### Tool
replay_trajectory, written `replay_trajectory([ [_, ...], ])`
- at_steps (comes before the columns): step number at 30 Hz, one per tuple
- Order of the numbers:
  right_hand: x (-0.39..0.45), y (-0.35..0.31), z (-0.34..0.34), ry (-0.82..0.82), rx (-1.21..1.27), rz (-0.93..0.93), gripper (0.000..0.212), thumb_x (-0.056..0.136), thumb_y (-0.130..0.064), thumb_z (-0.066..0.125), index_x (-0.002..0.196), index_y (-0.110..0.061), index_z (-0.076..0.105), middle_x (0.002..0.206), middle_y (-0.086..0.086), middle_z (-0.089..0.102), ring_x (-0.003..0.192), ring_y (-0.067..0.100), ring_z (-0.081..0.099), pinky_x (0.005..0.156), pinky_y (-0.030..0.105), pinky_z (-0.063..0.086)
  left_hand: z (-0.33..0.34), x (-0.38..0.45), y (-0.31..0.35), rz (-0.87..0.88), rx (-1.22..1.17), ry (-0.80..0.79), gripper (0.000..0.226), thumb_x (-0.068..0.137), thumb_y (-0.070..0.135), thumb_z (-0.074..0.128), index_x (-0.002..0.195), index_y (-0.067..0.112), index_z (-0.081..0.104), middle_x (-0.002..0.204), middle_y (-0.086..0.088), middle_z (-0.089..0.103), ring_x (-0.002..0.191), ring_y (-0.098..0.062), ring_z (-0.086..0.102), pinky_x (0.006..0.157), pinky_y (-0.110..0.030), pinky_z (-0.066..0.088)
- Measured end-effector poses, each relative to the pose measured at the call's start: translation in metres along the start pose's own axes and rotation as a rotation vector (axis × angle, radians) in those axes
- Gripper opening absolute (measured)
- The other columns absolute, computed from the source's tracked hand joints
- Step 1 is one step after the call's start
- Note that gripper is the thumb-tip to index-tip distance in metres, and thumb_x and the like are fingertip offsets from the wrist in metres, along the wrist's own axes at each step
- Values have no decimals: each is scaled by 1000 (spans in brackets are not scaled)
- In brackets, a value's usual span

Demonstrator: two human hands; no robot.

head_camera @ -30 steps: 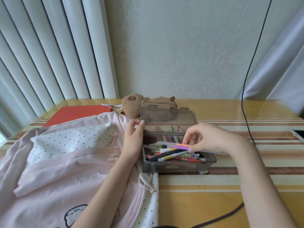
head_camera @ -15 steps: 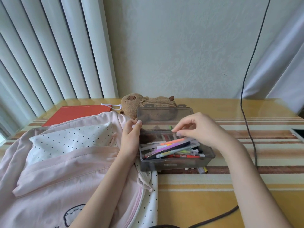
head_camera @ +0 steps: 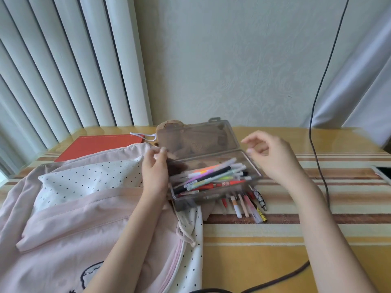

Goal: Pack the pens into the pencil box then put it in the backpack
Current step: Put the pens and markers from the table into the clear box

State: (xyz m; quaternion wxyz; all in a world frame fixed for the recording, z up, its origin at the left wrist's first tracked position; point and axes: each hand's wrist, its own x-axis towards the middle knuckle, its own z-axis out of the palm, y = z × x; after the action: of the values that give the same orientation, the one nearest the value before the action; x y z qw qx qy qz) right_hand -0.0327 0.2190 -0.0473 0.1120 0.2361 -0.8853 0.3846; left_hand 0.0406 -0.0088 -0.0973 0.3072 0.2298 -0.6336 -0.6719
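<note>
A clear grey pencil box [head_camera: 251, 166] sits mid-table, tilted up at its near side, lid [head_camera: 201, 138] raised open. Several coloured pens [head_camera: 211, 176] lie inside it. Several more pens [head_camera: 247, 206] lie on the tablecloth just in front of the box, partly under its near edge. My left hand [head_camera: 155, 172] pinches the box's left lid corner. My right hand [head_camera: 273, 157] hovers beside the box's right end, fingers apart and empty. The pink backpack [head_camera: 69, 225] with dotted lining lies at the left, touching the box.
A brown plush toy [head_camera: 169, 127] sits behind the lid. A red folder [head_camera: 95, 144] lies at the back left. A black cable [head_camera: 317, 102] hangs down at the right and crosses the table's front. A phone edge [head_camera: 383, 171] shows far right. Striped cloth covers the table.
My right hand let go of the pens and drew back to the right, open. The box tipped up, the lid swung further back, and loose pens now show in front of it.
</note>
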Motion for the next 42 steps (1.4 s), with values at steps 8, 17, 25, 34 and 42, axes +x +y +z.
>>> replay_trajectory([
  [8, -10, 17, 53, -475, -301, 468, 96, 85, -59, 53, 152, -14, 1, 153, 12, 33, 134, 35, 39, 101, 46, 40, -36, 29, 0, -75, -66, 290, 11, 75, 43, 53, 75, 32, 53, 97, -14, 62, 93, -31, 63, 95, -58, 47],
  [17, -12, 21, 73, -365, -182, 441, 36, 79, -8, 65, 110, -11, 47, 101, 12, 57, 84, 26, 59, 54, 29, 41, -37, 44, -22, -110, -141, 277, 8, 58, 53, 55, 61, 45, 55, 101, -24, 68, 95, -41, 67, 91, -62, 49],
  [25, -5, 36, 68, -274, 134, 528, 9, 85, -9, 57, 77, -9, 53, 68, 6, 46, 56, 17, 47, 51, 27, 41, -34, 27, 0, -67, -122, 260, 13, 80, 35, 53, 69, 29, 50, 91, -10, 59, 89, -27, 59, 96, -53, 45],
  [34, 7, 15, 23, 290, 1037, 344, 26, 94, -15, 56, 74, -17, 41, 54, -1, 41, 37, 11, 39, 37, 20, 35, -23, 19, 4, -9, -39, 4, 11, 85, 27, 57, 75, 21, 57, 75, -6, 59, 77, -28, 70, 88, -54, 53],
  [42, 2, -24, -7, 338, 1381, -55, 27, 96, -9, 50, 73, -20, 40, 51, -9, 39, 40, 7, 37, 42, 18, 28, -7, 5, -2, 12, 172, -313, 34, 85, 36, 54, 93, 3, 58, 75, -4, 53, 74, -18, 52, 74, -32, 42],
])
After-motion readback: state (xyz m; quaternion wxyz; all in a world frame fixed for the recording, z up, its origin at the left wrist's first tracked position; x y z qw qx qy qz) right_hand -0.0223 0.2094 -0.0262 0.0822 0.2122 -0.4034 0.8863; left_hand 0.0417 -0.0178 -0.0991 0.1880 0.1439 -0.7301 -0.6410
